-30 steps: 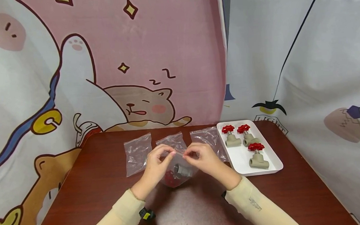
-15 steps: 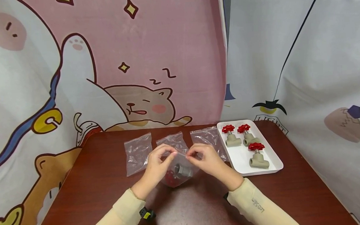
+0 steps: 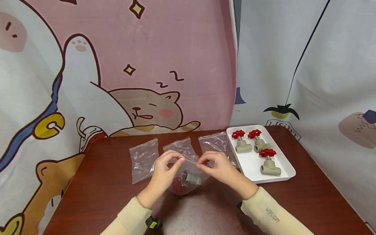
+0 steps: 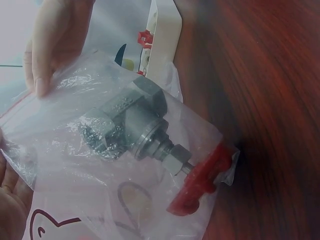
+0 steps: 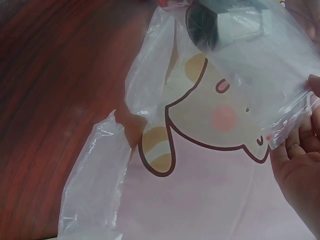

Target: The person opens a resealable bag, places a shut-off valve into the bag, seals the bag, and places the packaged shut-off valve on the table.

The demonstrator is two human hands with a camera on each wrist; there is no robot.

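A clear zip bag (image 3: 198, 171) hangs between both hands over the table, its top edge stretched between them. Inside lies a grey metal valve (image 4: 137, 120) with a hex nut on its stem and a red handwheel (image 4: 202, 180). My left hand (image 3: 166, 169) pinches the left part of the bag's top edge between thumb and index finger. My right hand (image 3: 218, 167) pinches the same edge further right. In the right wrist view the bag partly veils the valve, and only part of the right hand (image 5: 300, 165) shows.
Three flat clear zip bags lie behind the hands: a left one (image 3: 142, 161), a middle one (image 3: 180, 147) and a right one (image 3: 217, 144). A white tray (image 3: 248, 167) with three beige, red-handled valves stands at right. A printed curtain (image 3: 188, 44) hangs behind the table (image 3: 103, 191).
My right hand has slid a little to the right along the bag's top edge, away from the left hand. The left hand has stayed in place.
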